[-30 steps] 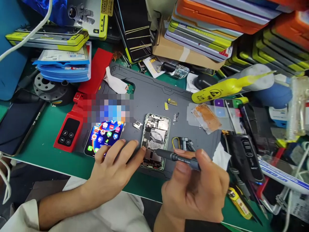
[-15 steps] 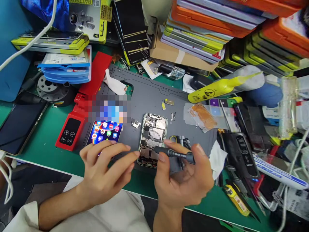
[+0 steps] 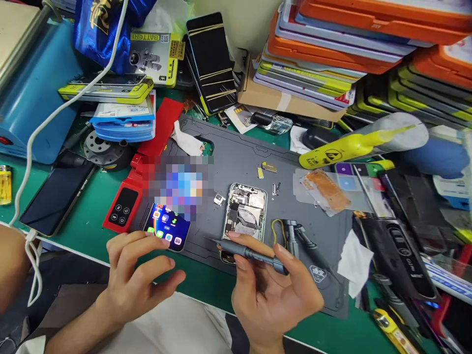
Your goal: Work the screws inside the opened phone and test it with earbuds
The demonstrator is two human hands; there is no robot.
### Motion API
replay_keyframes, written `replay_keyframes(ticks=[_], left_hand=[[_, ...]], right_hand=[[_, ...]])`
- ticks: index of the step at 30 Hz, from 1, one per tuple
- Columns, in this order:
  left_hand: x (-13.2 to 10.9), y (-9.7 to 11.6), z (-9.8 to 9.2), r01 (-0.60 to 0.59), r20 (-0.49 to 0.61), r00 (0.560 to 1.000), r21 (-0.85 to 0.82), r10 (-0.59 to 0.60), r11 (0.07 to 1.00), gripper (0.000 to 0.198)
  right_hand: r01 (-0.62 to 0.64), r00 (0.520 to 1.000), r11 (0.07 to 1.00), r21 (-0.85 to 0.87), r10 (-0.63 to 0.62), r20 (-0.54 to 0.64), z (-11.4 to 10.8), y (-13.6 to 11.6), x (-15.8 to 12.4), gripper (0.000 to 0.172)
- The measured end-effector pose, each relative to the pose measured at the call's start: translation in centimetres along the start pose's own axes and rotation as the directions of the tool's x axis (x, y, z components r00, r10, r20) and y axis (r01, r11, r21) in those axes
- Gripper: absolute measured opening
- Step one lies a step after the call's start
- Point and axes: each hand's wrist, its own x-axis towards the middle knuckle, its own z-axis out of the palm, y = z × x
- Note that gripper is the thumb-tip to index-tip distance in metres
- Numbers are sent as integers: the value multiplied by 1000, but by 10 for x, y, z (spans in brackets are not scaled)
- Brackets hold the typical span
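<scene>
My right hand (image 3: pixel 275 287) grips a dark precision screwdriver (image 3: pixel 254 253) between thumb and fingers, its thin tip pointing left. Beneath the screwdriver lies an opened phone (image 3: pixel 246 201), its inner parts and a silver round plate exposed; its lower end is partly hidden by the hand. My left hand (image 3: pixel 138 270) hovers with fingers apart and nothing in them, close to the lower edge of a lit phone (image 3: pixel 167 228) showing app icons. A small metal part (image 3: pixel 219 198) lies just left of the opened phone. Tiny screws (image 3: pixel 276 188) and a small gold piece (image 3: pixel 269 167) rest on the grey mat (image 3: pixel 236 142).
A red stand (image 3: pixel 123 204) is beside the lit phone. At right lie a yellow bottle (image 3: pixel 332 152), an orange flex sheet (image 3: pixel 324 191), white tissue (image 3: pixel 354 263) and a yellow cutter (image 3: pixel 394 332). Stacked boxes (image 3: pixel 332 49) line the back. Another person's arm (image 3: pixel 11 265) shows at far left.
The view has shifted, so the bench appears lower and farther right. The screwdriver tip has swung out left past the opened phone. My left hand has drawn away from that phone.
</scene>
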Motion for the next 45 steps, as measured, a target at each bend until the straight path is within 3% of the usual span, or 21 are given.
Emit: replay_keyframes(ticks=[2,4,8,10,13,15,21,31,37,40,43,45], left_hand=[[1,3,-2,23,3,1000,-106,-23,994,11],[4,9,-3,90,74,994,-241,-74,966,6],[7,22,5,230,262,958,-449,-119,863,38],[6,25,11,315,327,934,-574,-141,756,45],[3,25,16,506,459,859,-691,-227,515,37],[2,25,17,572,502,821,-717,-274,399,28],[7,23,18,593,512,800,-751,-311,290,24],[14,23,20,610,541,784,-764,-304,210,17],[12,21,18,636,567,767,-731,-300,247,13],[12,19,18,623,557,779,-737,-286,262,13],[10,17,19,578,533,816,-752,-225,315,31],[7,15,19,546,528,834,-746,-160,381,54]], right_hand=[[16,999,1000,14,-16,-46,-2,0,2,86],[-23,994,997,69,30,-104,-6,-3,3,80],[-252,934,905,342,320,-158,-7,-11,8,57],[-316,898,841,439,414,-146,-3,-16,10,56],[-360,872,812,460,467,-143,5,-23,11,60],[-392,865,790,472,491,-104,9,-25,10,59],[-404,881,775,486,473,-22,9,-28,8,58],[-402,890,763,506,456,18,8,-25,7,55],[-425,870,718,551,493,28,9,-24,5,53],[-438,864,705,558,502,44,10,-24,5,51],[-446,862,712,542,504,48,5,-23,7,49],[-419,872,771,479,488,-24,-2,-21,10,47]])
